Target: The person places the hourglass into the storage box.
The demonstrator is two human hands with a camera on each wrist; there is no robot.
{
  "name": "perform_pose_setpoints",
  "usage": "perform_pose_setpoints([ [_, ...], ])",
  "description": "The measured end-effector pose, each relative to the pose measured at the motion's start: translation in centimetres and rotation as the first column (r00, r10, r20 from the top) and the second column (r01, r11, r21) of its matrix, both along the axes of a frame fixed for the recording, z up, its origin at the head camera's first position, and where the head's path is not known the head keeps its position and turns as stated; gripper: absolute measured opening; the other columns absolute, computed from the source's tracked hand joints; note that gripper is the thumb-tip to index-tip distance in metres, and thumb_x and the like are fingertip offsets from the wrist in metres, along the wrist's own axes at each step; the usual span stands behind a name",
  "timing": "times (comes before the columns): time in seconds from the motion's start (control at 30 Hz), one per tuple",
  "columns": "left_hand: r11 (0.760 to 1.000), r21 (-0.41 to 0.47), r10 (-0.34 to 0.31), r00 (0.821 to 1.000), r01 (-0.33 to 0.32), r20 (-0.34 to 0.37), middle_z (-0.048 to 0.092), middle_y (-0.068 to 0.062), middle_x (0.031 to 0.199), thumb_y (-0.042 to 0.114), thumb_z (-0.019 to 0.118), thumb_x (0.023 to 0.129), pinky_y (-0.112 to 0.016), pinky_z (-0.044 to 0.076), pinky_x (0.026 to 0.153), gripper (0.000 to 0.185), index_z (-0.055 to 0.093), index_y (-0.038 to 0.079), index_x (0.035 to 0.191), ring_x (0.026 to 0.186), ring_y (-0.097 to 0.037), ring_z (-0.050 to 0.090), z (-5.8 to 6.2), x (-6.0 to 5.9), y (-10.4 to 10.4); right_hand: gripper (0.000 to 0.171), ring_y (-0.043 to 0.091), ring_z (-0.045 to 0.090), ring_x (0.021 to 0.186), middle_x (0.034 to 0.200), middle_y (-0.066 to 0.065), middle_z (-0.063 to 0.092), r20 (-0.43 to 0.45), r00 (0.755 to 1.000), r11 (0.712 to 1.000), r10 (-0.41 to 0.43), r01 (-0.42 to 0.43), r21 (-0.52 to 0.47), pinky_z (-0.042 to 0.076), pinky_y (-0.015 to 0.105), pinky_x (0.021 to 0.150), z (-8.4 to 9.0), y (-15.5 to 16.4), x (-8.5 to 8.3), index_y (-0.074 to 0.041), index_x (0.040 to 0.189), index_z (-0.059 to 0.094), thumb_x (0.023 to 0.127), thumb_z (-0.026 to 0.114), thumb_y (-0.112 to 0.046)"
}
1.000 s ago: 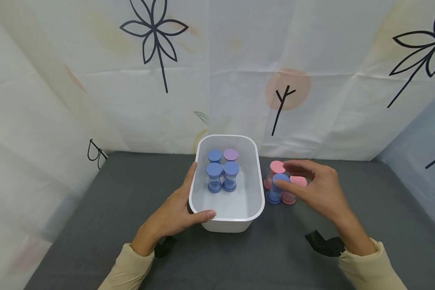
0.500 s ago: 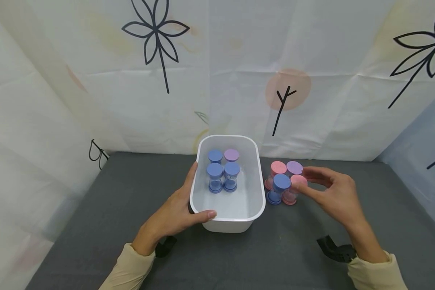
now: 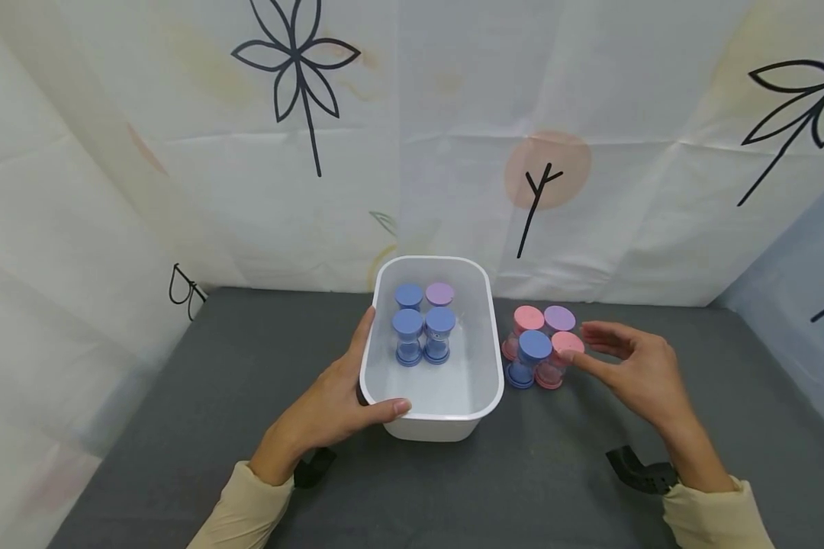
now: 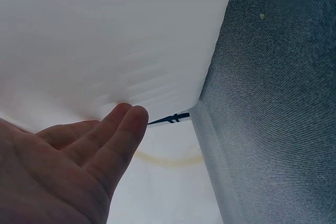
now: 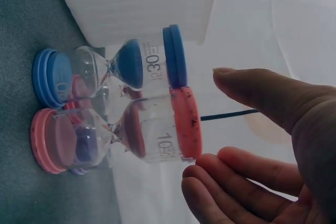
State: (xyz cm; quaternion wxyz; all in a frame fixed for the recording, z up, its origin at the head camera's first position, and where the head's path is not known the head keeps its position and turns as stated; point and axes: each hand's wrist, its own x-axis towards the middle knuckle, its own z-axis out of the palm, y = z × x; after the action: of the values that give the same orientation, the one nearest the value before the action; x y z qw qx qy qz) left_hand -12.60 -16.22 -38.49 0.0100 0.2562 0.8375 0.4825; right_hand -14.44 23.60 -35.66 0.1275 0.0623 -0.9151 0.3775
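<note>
A white bin (image 3: 431, 415) stands mid-table with several upright sand timers (image 3: 422, 328) inside, blue and purple capped. My left hand (image 3: 350, 385) holds its near left corner, thumb hooked over the rim and fingers flat on the outer wall (image 4: 105, 40). Right of the bin stands a tight cluster: a blue timer (image 3: 530, 354), a near pink timer (image 3: 560, 347), a far pink timer (image 3: 526, 319) and a purple one (image 3: 559, 317). My right hand (image 3: 584, 345) hovers open beside the near pink timer (image 5: 152, 132), thumb and fingers spread around its cap without gripping.
Grey cloth (image 3: 178, 412) covers the table. White curtains with black flower prints (image 3: 295, 69) close off the back and left, right behind the bin. A pale blue panel (image 3: 810, 305) bounds the right. Black wrist mounts (image 3: 638, 469) sit low near both sleeves.
My right hand has drawn back to the right from over the outside cluster, uncovering the purple cap. My left hand and the bin have not moved.
</note>
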Motion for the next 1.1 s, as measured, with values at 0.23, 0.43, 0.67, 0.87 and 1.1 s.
perform_pose_setpoints([
  [0.23,1.0,-0.001,0.0,1.0,0.001,0.012,0.04,-0.003,0.156,0.039,0.084,0.083,-0.056,0.046,0.097,0.121,-0.008,0.035,0.163,0.122,-0.03,0.058,0.1,0.0,0.0,0.054,-0.01,0.063,0.093,0.122,0.019,0.068,0.107,0.991,0.988,0.074,-0.058,-0.145,0.05,0.013,0.074,-0.8,0.5,-0.4,0.0,0.129,0.066,0.087,0.084,-0.029],
  [0.43,1.0,-0.001,0.01,1.0,-0.01,0.008,0.041,-0.004,0.155,0.04,0.083,0.084,-0.057,0.047,0.094,0.12,-0.007,0.032,0.163,0.118,-0.03,0.06,0.0,0.1,0.0,0.058,-0.006,0.065,0.095,0.125,0.02,0.066,0.174,0.978,0.973,0.112,-0.072,-0.22,0.052,0.017,0.076,-1.5,0.8,-1.0,0.002,0.133,0.063,0.087,0.083,-0.027],
  [0.67,0.999,-0.016,0.028,1.0,-0.028,0.007,0.043,-0.004,0.154,0.042,0.083,0.084,-0.054,0.047,0.094,0.12,-0.006,0.032,0.163,0.118,-0.028,0.06,0.0,0.2,0.0,0.056,0.0,0.068,0.097,0.114,-0.002,0.07,0.182,0.972,0.951,0.146,-0.087,-0.297,0.053,0.018,0.079,-2.3,0.9,-1.3,0.004,0.131,0.063,0.086,0.084,-0.022],
  [0.87,1.0,-0.015,0.02,1.0,-0.02,-0.002,0.043,-0.005,0.154,0.041,0.083,0.084,-0.052,0.048,0.093,0.12,-0.006,0.031,0.163,0.118,-0.028,0.06,-0.1,0.1,0.0,0.055,0.002,0.069,0.098,0.111,-0.008,0.07,0.198,0.966,0.935,0.167,-0.091,-0.342,0.053,0.019,0.08,-2.8,1.0,-1.4,0.005,0.131,0.062,0.087,0.084,-0.02],
  [1.1,0.999,-0.022,0.029,1.0,-0.029,0.009,0.042,-0.003,0.154,0.042,0.082,0.084,-0.055,0.046,0.095,0.119,-0.006,0.033,0.163,0.119,-0.029,0.059,-0.2,0.1,0.0,0.053,0.002,0.068,0.099,0.111,-0.007,0.069,0.181,0.967,0.931,0.178,-0.106,-0.351,0.052,0.019,0.081,-3.2,1.0,-1.5,0.005,0.131,0.062,0.088,0.083,-0.019],
])
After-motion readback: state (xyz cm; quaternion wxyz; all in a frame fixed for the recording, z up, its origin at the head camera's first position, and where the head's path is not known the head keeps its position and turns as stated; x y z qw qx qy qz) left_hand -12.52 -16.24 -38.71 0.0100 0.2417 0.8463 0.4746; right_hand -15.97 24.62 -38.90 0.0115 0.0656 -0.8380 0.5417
